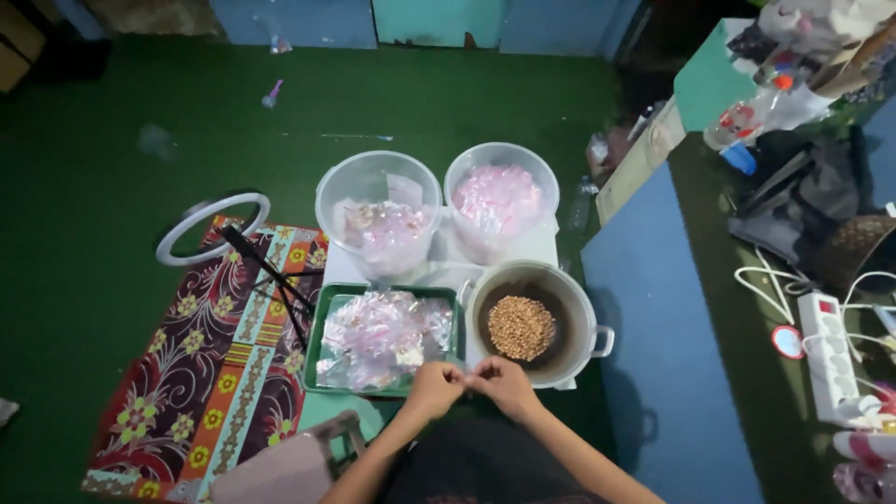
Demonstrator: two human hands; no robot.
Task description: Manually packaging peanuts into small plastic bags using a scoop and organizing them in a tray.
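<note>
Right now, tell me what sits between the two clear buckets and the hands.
Head view: a green tray of clear plastic packets and a metal pot of brown nuts.

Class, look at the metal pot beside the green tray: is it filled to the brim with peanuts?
No. The metal pot holds only a small heap of peanuts at its bottom.

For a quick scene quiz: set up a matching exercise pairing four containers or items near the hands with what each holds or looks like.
Things:
1. Green tray
2. Metal pot
3. Right clear bucket
4. Ring light

Descriptions:
A. Holds brown nuts or beans
B. White hoop lying at the patterned mat's edge
C. Heaped with small clear bags, just ahead of the left hand
D. Filled with pinkish bags, farthest back

Pairs: 1-C, 2-A, 3-D, 4-B
</note>
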